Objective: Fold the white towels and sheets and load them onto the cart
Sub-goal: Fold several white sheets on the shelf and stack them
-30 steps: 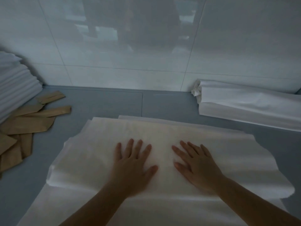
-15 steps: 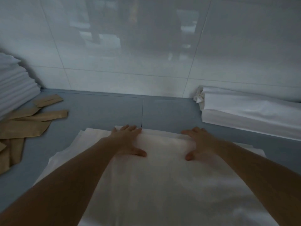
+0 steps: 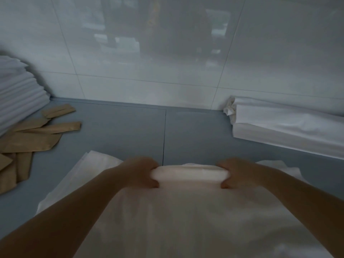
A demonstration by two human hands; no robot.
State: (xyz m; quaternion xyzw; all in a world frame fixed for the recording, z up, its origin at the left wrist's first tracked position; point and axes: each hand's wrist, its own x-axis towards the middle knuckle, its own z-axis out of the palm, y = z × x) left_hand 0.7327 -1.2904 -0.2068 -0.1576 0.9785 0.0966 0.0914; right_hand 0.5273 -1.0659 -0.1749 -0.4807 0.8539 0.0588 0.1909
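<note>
Sheet far edge gripped by both hands, long axis L-R

Left hand [image 3: 141,172] and right hand [image 3: 236,174] each clench the bunched far edge of the white sheet [image 3: 188,211], which lies on the grey surface [image 3: 195,133] at its near edge; hands level, equally near; judged next: fold edge toward body
</note>
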